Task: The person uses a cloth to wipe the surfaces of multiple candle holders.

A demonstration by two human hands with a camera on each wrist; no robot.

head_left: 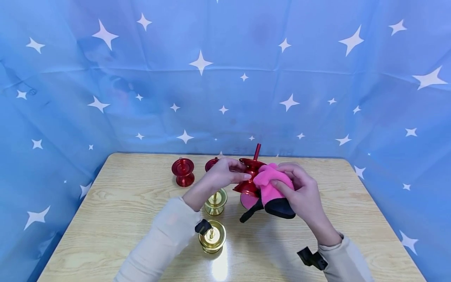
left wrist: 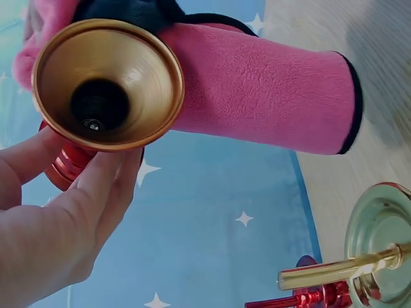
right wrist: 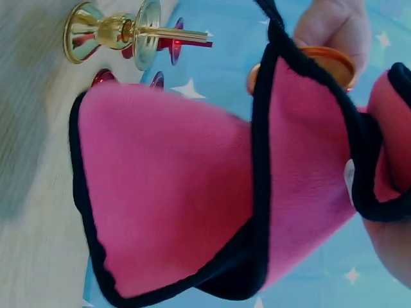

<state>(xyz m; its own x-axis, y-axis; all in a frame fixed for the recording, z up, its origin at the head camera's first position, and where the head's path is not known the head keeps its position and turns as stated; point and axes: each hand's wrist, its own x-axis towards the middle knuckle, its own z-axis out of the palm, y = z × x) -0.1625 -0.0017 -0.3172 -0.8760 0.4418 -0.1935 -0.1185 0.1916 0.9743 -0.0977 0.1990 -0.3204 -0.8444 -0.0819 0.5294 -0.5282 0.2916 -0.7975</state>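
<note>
Above the table, my left hand (head_left: 222, 175) grips a red metal candle holder (head_left: 251, 174) round its narrow waist. A thin red rod points up out of its dish, and the piece is tilted. In the left wrist view its hollow underside (left wrist: 138, 70) looks golden with a dark hole. My right hand (head_left: 303, 192) holds a bunched pink cloth (head_left: 269, 190) with black edging against the holder's right side. Loose folds of the cloth (right wrist: 167, 179) hang down in the right wrist view and cover most of the red candle holder there.
Another red candle holder (head_left: 183, 172) stands at the back left, and one more (head_left: 210, 164) is partly hidden behind my left hand. Two gold candle holders (head_left: 215, 203) (head_left: 212, 238) stand nearer, beside my left forearm. A blue starred curtain (head_left: 225, 90) surrounds the wooden table (head_left: 141, 203).
</note>
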